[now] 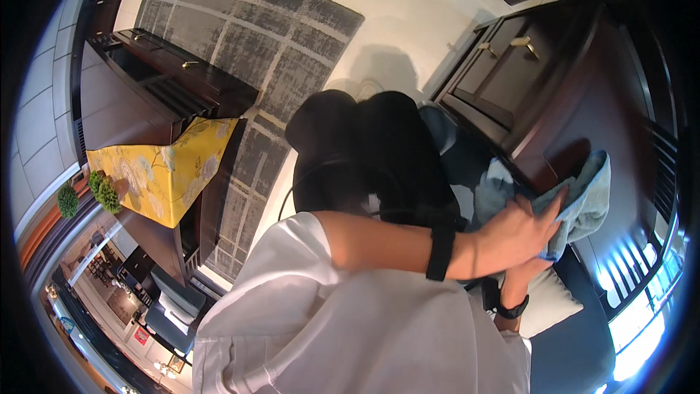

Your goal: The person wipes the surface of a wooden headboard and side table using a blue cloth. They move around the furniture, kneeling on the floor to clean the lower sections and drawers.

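Note:
Both my arms reach to the right over a dark wooden top (596, 104). My left hand (517, 232) grips a grey-blue cleaning cloth (588, 208) with a blue edge. The cloth is bunched, and parts of it stick out on both sides of the hand. A black band circles my left wrist. Under the left hand lies my right hand (528, 271), with a dark watch on its wrist. It is close to the cloth's lower edge, but its fingers are mostly hidden.
A dark cabinet (492, 76) with brass handles stands below the wooden top. Near my right arm are a cream pillow (555, 298) and a dark blue seat cushion (571, 347). A yellow floral runner (147, 180) drapes a dark table (128, 93) at left. A grey patterned rug (246, 27) covers part of the floor.

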### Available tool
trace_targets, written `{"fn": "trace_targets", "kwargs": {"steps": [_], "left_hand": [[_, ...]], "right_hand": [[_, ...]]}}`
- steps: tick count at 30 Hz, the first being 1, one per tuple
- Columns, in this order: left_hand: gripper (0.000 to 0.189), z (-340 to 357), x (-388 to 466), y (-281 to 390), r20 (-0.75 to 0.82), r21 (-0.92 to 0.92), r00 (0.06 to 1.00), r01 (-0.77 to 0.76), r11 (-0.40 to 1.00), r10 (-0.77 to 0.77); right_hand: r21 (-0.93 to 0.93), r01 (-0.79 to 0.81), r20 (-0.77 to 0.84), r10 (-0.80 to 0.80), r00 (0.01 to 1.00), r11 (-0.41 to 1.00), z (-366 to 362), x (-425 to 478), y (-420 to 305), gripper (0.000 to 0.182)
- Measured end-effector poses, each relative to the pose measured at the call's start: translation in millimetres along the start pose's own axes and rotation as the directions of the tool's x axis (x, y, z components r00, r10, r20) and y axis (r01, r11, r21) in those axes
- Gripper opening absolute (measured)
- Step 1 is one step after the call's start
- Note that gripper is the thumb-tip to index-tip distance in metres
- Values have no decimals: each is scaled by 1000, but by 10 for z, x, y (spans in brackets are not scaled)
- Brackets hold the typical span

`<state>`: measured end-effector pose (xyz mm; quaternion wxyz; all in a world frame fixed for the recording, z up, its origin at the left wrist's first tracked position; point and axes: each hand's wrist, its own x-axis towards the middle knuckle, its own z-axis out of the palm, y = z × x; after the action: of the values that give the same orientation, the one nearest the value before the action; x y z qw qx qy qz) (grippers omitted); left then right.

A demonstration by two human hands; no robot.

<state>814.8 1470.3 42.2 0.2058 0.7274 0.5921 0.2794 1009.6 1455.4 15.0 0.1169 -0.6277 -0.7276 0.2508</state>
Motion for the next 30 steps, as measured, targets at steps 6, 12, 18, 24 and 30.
{"fn": "trace_targets", "kwargs": {"steps": [6,12,18,24,30], "left_hand": [[61,-501,-70,-405,79,-5,996,45,999,-44],[43,-171,-44,-108,210,41,976,41,998,-49],[56,-305,107,298,476,432,694,350,831,-540],[69,-911,419,-29,646,219,545,538,814,-534],[50,-1260,450,-613,679,-221,653,617,756,-335]], "right_hand": [[-32,-116,91,118,989,993,159,40,-431,57],[-65,-232,150,239,959,971,102,96,-640,56],[13,-332,236,320,918,943,83,128,-1005,55],[125,-440,295,390,872,889,68,104,-1427,55],[270,-459,351,357,866,847,228,384,-1984,54]]}}
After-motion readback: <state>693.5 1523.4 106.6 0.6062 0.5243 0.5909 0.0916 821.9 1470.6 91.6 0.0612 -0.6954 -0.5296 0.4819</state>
